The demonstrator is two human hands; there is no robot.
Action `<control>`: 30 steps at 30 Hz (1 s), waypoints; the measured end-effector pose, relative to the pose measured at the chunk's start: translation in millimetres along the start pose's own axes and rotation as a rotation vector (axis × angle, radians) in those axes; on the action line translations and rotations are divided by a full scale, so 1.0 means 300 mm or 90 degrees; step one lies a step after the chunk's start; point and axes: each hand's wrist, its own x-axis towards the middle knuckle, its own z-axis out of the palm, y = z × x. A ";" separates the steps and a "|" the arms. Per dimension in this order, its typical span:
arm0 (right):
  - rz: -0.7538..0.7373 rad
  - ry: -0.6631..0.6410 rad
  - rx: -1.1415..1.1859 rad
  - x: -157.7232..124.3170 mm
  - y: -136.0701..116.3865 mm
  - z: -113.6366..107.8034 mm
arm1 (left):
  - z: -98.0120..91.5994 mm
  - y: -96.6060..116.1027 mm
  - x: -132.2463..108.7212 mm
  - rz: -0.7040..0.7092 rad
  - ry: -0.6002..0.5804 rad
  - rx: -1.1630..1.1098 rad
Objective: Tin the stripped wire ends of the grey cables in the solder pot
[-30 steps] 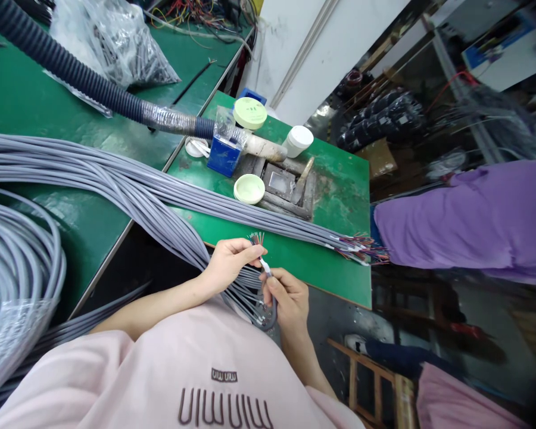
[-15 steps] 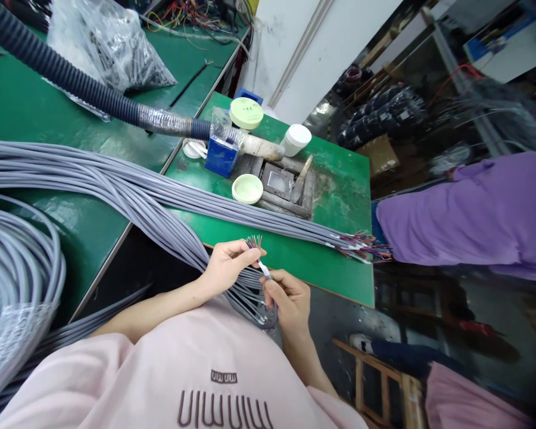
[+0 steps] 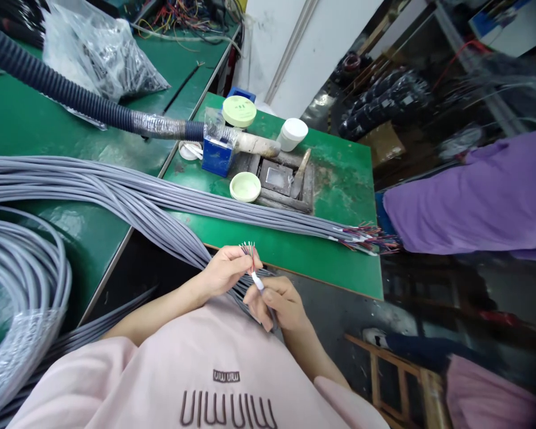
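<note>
Between both hands is the end of one grey cable (image 3: 258,282), with white wrapping below its fanned-out thin coloured wires (image 3: 249,246). Thumb and fingers of my left hand (image 3: 229,266) pinch those wires just above the white part. My right hand (image 3: 282,301) grips the grey jacket right below the white wrapping, fingers curled round it. Behind and under the hands runs a bundle of more grey cables (image 3: 178,238). Farther back, a long bundle of grey cables (image 3: 250,211) lies across the green table (image 3: 339,179), its stripped wire ends (image 3: 370,238) at the right edge.
A small soldering pot (image 3: 277,177) sits in a dirty frame, with a black extraction hose (image 3: 93,107) at a blue box (image 3: 217,156). Around it stand a pale green dish (image 3: 245,187) and a white tub (image 3: 292,134). Coiled cable (image 3: 22,268) lies left; a person in a purple sleeve (image 3: 469,196) is right.
Both hands have moved slightly left with the cable end. The right fingers have shifted up the cable, closer to the white wrapping. The view has turned a little.
</note>
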 end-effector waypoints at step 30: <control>-0.242 0.182 -0.736 0.040 -0.060 0.073 | -0.013 0.037 -0.045 0.072 0.103 0.229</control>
